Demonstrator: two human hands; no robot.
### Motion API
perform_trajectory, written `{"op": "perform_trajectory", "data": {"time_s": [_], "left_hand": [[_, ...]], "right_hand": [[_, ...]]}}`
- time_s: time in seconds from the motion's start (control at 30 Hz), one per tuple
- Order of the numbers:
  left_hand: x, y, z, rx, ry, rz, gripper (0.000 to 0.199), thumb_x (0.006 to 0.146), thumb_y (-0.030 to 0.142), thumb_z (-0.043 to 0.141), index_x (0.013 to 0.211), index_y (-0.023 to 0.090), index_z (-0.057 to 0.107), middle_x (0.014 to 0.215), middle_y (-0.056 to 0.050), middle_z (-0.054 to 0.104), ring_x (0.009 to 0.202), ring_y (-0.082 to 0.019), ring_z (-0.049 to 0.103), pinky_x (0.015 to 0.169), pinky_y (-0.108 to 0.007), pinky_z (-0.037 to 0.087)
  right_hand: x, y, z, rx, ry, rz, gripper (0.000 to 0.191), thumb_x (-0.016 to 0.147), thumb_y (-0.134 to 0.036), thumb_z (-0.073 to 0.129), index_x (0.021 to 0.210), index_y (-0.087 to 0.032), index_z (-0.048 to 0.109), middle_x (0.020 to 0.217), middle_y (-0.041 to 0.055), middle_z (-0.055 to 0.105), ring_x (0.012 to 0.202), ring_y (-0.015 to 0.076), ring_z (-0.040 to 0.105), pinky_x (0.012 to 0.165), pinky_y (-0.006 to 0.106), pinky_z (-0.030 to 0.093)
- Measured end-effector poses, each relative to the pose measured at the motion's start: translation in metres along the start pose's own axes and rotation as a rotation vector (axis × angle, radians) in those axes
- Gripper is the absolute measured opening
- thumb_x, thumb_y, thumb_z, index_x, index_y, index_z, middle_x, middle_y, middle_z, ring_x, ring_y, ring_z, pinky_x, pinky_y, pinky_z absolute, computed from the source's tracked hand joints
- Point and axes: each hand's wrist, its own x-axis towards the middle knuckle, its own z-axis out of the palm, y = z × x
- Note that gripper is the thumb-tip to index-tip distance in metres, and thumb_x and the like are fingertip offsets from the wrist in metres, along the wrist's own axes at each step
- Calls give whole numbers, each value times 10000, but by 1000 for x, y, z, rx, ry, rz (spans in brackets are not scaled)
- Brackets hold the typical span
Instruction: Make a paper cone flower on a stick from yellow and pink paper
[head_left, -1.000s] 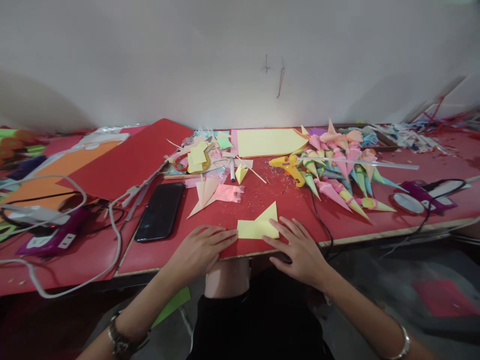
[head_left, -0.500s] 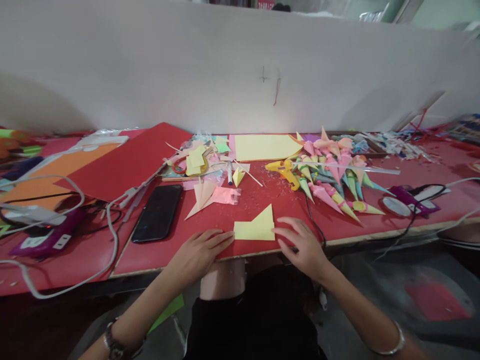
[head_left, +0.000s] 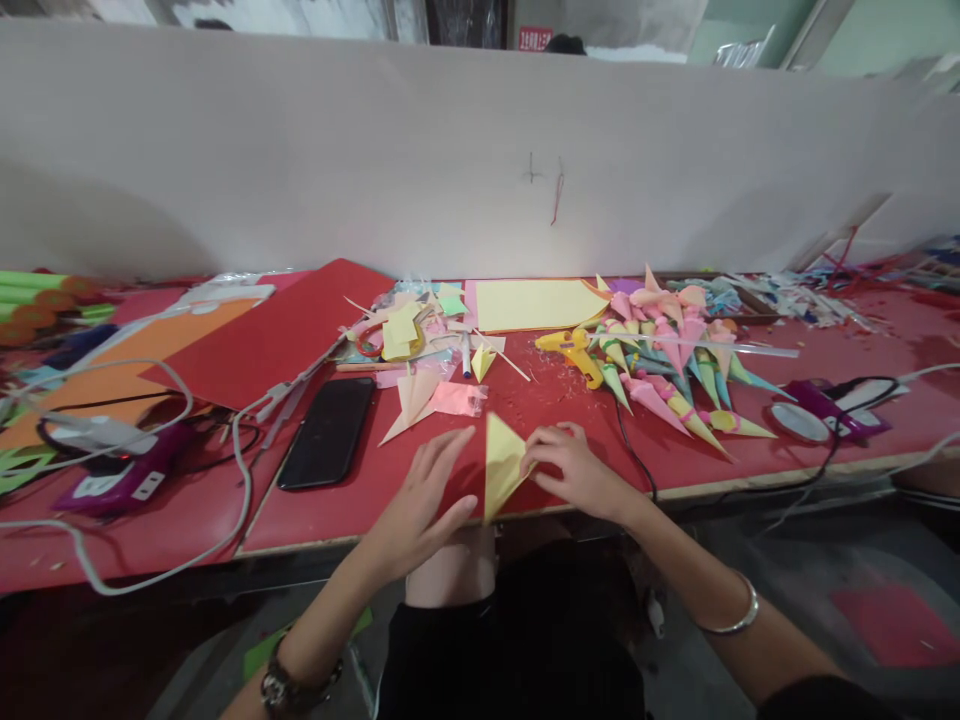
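Note:
A folded piece of yellow paper (head_left: 501, 462) stands at the table's front edge, now showing a triangular shape with a point at the top. My right hand (head_left: 574, 468) pinches its right corner between thumb and fingers. Just left of the paper, my left hand (head_left: 421, 500) is spread, thumb apart from the fingers, and holds nothing. Behind the paper lie a pink plastic packet (head_left: 459, 398) and a small folded yellow paper piece (head_left: 482, 362).
A black phone (head_left: 327, 432) lies at left near white cables and a purple power strip (head_left: 124, 470). A yellow glue gun (head_left: 574, 352) rests beside a pile of paper cones (head_left: 675, 345). Yellow sheets (head_left: 536, 303) and red card (head_left: 292, 335) lie further back.
The yellow paper has been turned from lying flat and wide to a tall triangle. My right hand has closed on its corner; my left hand has come off its left edge.

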Motion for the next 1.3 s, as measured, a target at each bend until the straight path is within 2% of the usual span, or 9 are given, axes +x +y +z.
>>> {"op": "perform_trajectory", "data": {"time_s": [0.1,0.2,0.33,0.43,0.53,0.7,0.97,1.13,1.3], "left_hand": [[14,15,5,76,-43,79,395,842,344,384,1223,241,378,1172,-72,450,1067,-225,399,912,-407,318],[26,23,19,165,-62,75,293,816,275,439,1102,231,490,1081,-53,505,979,-223,436,863,-413,336],[33,20,43,148,-62,9,291,782,190,466,1072,185,492,998,-64,504,924,-209,463,807,-364,390],[35,17,55,77,-8,-57,302,772,177,469,1073,164,482,990,-72,473,897,-192,477,799,-326,414],[36,18,57,73,25,-104,329,747,159,481,1076,159,477,999,-76,459,909,-200,477,812,-334,417],[39,22,55,129,0,-139,335,733,147,488,1068,131,485,986,-82,465,903,-203,483,818,-332,419],[47,30,59,336,-33,-210,393,788,194,448,1170,105,431,978,-96,489,875,-217,505,763,-349,423],[49,37,60,443,-39,-213,382,811,209,415,1180,111,430,964,-92,507,861,-219,507,706,-352,432],[50,41,62,514,-42,-218,389,817,201,401,1197,122,423,977,-91,517,875,-218,499,671,-340,440]], "right_hand": [[4,5,-1,-5,30,-30,173,734,-99,507,758,-227,621,994,20,513,996,172,460,908,389,229],[10,17,-1,72,70,-43,221,713,-58,482,717,-221,632,1098,34,452,1072,182,411,924,365,262],[17,33,0,221,103,-11,257,722,-53,425,685,-198,633,926,35,508,918,147,499,835,291,360],[19,37,2,341,100,122,275,729,-68,383,716,-185,632,731,4,556,699,119,528,673,238,393],[21,36,6,440,151,259,243,745,-129,382,723,-171,620,696,1,588,655,119,525,608,222,379],[23,34,15,577,217,286,174,747,-301,478,828,-169,556,658,-15,544,606,116,501,551,210,363],[15,26,24,352,284,327,183,759,-251,448,924,-200,510,501,-75,409,474,102,410,515,208,326],[10,18,26,43,303,344,144,765,-223,453,855,-201,563,509,-46,494,548,133,495,680,269,359],[6,13,30,-47,307,331,151,793,-207,433,844,-212,576,582,-17,589,627,145,558,815,313,327]]}}
